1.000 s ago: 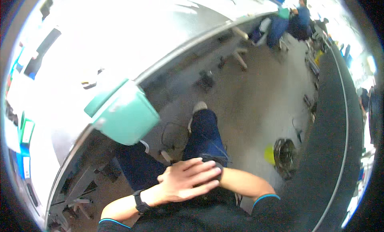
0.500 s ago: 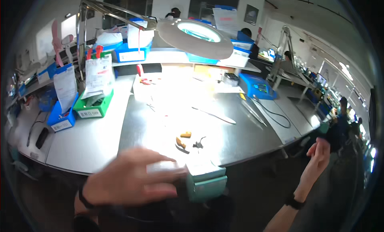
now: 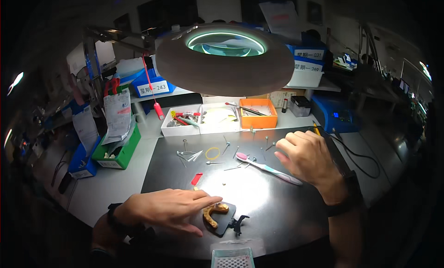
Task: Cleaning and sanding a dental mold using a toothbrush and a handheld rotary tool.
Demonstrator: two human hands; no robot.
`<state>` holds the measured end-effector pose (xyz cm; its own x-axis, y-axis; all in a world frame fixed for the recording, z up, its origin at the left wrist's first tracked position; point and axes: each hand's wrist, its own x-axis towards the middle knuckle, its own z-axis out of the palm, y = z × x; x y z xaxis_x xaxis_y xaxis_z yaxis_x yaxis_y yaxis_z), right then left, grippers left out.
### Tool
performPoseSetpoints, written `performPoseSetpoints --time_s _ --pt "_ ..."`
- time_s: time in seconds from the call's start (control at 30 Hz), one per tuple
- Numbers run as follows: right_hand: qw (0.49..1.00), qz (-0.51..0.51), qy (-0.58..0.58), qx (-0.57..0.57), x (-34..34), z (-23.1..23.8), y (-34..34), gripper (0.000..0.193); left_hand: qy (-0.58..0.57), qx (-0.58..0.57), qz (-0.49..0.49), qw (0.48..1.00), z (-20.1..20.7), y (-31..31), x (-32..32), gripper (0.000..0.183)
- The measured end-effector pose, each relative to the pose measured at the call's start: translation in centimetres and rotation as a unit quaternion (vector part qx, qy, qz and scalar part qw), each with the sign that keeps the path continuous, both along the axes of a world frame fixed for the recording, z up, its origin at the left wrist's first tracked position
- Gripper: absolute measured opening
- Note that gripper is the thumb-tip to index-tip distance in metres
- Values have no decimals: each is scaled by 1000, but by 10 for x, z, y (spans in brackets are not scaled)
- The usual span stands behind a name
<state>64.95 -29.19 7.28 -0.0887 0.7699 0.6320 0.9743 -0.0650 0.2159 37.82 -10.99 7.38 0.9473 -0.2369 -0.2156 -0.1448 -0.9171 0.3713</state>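
My left hand [image 3: 169, 209] is open, its fingers stretched out just left of a yellowish horseshoe-shaped dental cast [image 3: 213, 214], with the index fingertip over the cast's far edge. I cannot tell whether it touches. The cast sits on a black base plate [image 3: 225, 224] with a black hinge piece [image 3: 238, 224] at its right. My right hand [image 3: 307, 158] hovers over the right part of the dark work mat [image 3: 277, 210], fingers loosely bent and thumb apart, with nothing seen in them. Below its thumb lies a white toothbrush [image 3: 275, 172] with a pink head.
Several metal burs [image 3: 214, 163], a yellow rubber band [image 3: 212, 153] and a red scrap [image 3: 197, 178] lie on the mat. Behind stand white trays [image 3: 180, 129] and an orange box [image 3: 259, 122]. A ring-lit magnifier lamp [image 3: 225, 83] hangs above. A pale green perforated box [image 3: 232, 259] sits at the front edge.
My left hand has come to the dental cast. My right hand has moved in from beyond the table's right side to above the mat. The view has shifted and looks darker.
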Motion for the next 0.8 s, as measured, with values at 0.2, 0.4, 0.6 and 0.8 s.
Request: performPoseSetpoints --time_s 0.2,0.4,0.6,0.8 --pt "998 19 -11 -56 -6 -24 30 14 -9 -34 -4 999 -7 10 17 62" --pt "976 138 161 -58 -45 -50 27 13 -122 -145 62 980 -53 7 15 52" --pt "859 229 411 -204 -71 -52 15 24 -169 -191 76 964 -62 4 12 52" --pt "844 239 410 -252 -66 -59 15 27 -214 -218 29 952 -76 6 18 55"
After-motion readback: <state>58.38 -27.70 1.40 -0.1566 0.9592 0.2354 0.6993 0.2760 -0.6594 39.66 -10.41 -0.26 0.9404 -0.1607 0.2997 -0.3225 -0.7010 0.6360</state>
